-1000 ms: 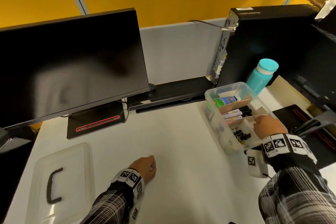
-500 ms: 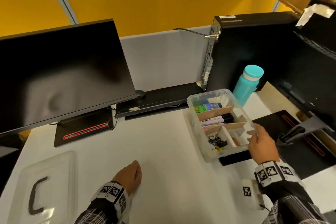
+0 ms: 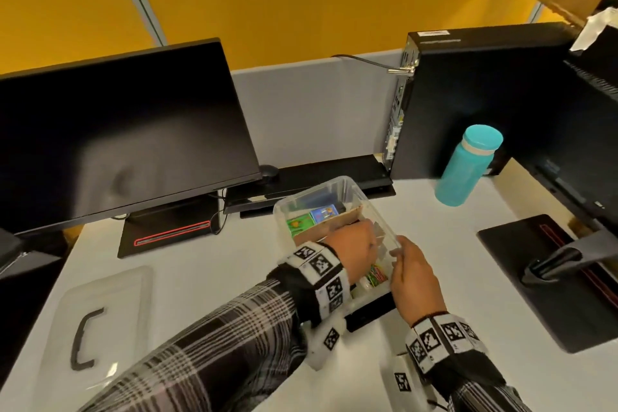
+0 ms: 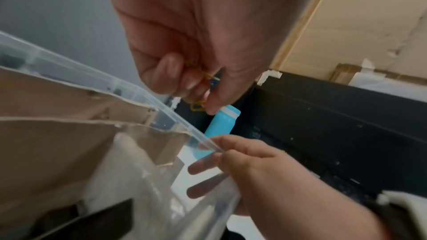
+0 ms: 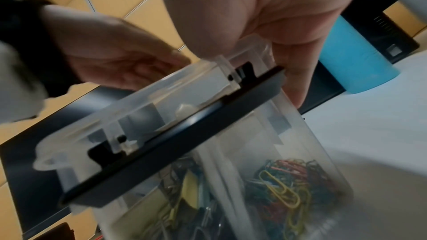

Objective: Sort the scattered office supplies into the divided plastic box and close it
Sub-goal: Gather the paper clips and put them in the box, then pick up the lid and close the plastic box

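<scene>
The clear divided box (image 3: 337,181) stands mid-desk, holding cardboard dividers (image 3: 334,224), small green and blue packets (image 3: 299,222) and coloured paper clips (image 3: 376,278). My left hand (image 3: 371,244) hovers over the box's right side. In the left wrist view its curled fingers (image 4: 171,72) pinch a few yellow paper clips (image 4: 198,107) above the rim (image 4: 161,105). My right hand (image 3: 401,254) grips the box's near right rim. In the right wrist view it (image 5: 265,57) holds the rim by a black latch (image 5: 184,134), above the paper clips (image 5: 284,180). The clear lid (image 3: 97,328) with a black handle lies at the left.
A dark monitor (image 3: 117,144) stands at the back left and a black computer tower (image 3: 468,104) at the back right. A teal bottle (image 3: 468,170) stands to the right of the box. A second monitor's base (image 3: 551,278) fills the right edge. A black keyboard (image 3: 317,174) lies behind the box.
The box has come left, away from the bottle, with my right hand on its rim. My left hand has left the desk and now sits over the box.
</scene>
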Action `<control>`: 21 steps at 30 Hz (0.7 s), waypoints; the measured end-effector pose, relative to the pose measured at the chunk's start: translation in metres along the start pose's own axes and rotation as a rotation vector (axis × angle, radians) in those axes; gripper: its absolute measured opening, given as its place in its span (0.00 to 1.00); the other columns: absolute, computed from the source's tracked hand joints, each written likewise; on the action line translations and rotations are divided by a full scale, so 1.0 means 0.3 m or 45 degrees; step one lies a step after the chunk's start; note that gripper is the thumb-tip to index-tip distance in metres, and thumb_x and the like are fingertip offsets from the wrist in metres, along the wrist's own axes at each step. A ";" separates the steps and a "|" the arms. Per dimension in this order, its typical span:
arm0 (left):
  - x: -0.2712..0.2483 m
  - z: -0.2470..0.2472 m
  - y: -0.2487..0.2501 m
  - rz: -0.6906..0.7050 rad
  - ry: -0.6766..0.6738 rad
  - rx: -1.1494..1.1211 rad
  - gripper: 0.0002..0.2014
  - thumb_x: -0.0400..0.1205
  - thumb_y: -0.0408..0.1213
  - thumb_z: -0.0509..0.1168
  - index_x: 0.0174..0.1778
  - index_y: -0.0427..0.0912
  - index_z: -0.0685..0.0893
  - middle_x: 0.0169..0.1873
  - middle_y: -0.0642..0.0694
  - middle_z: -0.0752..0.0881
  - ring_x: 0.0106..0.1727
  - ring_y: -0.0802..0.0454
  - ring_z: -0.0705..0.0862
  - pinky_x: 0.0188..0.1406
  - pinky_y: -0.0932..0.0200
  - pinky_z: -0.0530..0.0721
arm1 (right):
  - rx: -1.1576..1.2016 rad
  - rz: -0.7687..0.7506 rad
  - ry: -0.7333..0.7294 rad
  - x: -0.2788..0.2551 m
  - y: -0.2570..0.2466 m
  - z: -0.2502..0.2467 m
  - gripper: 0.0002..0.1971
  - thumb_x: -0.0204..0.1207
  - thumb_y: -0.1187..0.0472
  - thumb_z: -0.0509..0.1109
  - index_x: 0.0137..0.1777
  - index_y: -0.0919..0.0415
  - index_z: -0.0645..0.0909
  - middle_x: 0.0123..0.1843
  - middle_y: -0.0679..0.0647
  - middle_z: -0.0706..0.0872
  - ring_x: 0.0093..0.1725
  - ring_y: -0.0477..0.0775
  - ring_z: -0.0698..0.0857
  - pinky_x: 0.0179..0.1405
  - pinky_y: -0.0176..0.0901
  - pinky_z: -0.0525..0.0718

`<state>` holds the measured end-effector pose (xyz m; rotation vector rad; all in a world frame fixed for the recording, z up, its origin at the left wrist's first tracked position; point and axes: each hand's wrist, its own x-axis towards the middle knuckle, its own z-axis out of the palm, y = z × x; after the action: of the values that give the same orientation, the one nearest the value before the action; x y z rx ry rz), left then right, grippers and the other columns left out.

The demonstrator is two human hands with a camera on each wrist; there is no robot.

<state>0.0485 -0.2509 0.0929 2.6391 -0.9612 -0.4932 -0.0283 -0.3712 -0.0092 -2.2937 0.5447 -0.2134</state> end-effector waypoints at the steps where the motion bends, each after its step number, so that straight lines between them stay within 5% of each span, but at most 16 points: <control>1: 0.034 -0.004 0.021 -0.007 -0.049 0.085 0.12 0.84 0.38 0.54 0.59 0.37 0.76 0.53 0.41 0.84 0.54 0.42 0.83 0.47 0.57 0.75 | 0.013 0.001 0.006 0.000 -0.003 0.004 0.20 0.82 0.66 0.55 0.73 0.59 0.69 0.63 0.58 0.81 0.56 0.59 0.83 0.48 0.41 0.75; 5: 0.123 0.004 0.043 0.010 -0.318 0.386 0.16 0.86 0.38 0.52 0.62 0.34 0.80 0.61 0.39 0.83 0.61 0.42 0.81 0.56 0.54 0.75 | 0.027 -0.004 -0.004 -0.004 -0.016 -0.001 0.18 0.83 0.64 0.54 0.71 0.58 0.70 0.61 0.58 0.80 0.51 0.60 0.82 0.45 0.42 0.74; 11: 0.112 -0.001 0.020 0.061 -0.438 0.218 0.19 0.85 0.31 0.54 0.72 0.36 0.74 0.71 0.39 0.77 0.71 0.43 0.75 0.70 0.54 0.70 | 0.013 -0.014 0.020 -0.008 -0.010 0.004 0.18 0.82 0.64 0.55 0.72 0.57 0.70 0.61 0.56 0.80 0.48 0.54 0.81 0.45 0.41 0.73; 13: 0.069 -0.019 -0.009 0.090 -0.281 0.062 0.19 0.85 0.31 0.54 0.72 0.41 0.75 0.70 0.42 0.78 0.71 0.45 0.76 0.71 0.53 0.73 | 0.006 -0.019 0.013 -0.007 -0.007 0.002 0.18 0.82 0.64 0.54 0.71 0.57 0.70 0.60 0.56 0.80 0.46 0.51 0.79 0.44 0.42 0.74; 16: -0.041 -0.056 -0.124 0.012 0.036 -0.243 0.17 0.85 0.36 0.54 0.70 0.48 0.77 0.69 0.47 0.79 0.69 0.49 0.77 0.69 0.56 0.74 | -0.102 0.006 -0.048 -0.005 -0.018 -0.018 0.19 0.81 0.65 0.55 0.71 0.59 0.70 0.60 0.60 0.79 0.51 0.59 0.81 0.48 0.48 0.79; 21: -0.340 -0.014 -0.597 -0.471 0.397 -0.261 0.18 0.84 0.41 0.60 0.71 0.49 0.74 0.71 0.48 0.75 0.72 0.48 0.73 0.75 0.53 0.67 | -0.453 -0.175 0.128 -0.017 -0.181 -0.024 0.25 0.74 0.66 0.64 0.72 0.62 0.69 0.69 0.63 0.74 0.65 0.67 0.73 0.67 0.60 0.72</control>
<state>0.0775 -0.0512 0.0510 2.6025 -0.3122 -0.2290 -0.0177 -0.3397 0.0346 -2.6819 0.5076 -0.3214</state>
